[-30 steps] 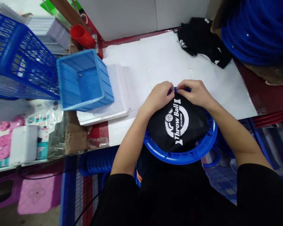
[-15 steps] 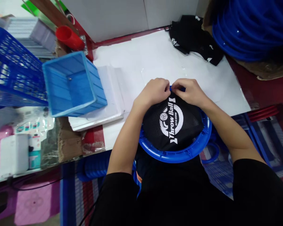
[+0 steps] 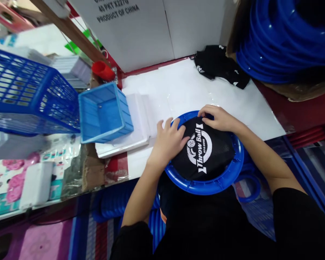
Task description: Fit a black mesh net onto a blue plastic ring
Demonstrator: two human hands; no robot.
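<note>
A blue plastic ring [image 3: 206, 188] sits at the table's front edge, tilted against my body. Black mesh fabric [image 3: 219, 151] printed "Throw Ball" in white lies inside the ring, with a gap along its upper left. My left hand [image 3: 169, 141] is over the ring's left side, fingers spread and holding nothing. At the far rim, the fingers of my right hand [image 3: 215, 116] are curled in a pinch on the fabric's upper edge.
More black printed fabric [image 3: 219, 66] lies at the back. Blue rings [image 3: 276, 47] are stacked in a carton at right. A light blue bin [image 3: 105, 112] rests on white sheets [image 3: 141, 122] at left, near a red cup [image 3: 104, 70] and blue basket [image 3: 54, 97].
My left hand has let go at the far rim, moved left and toward me, and spread its fingers. My right hand stays at the rim. The view has shifted.
</note>
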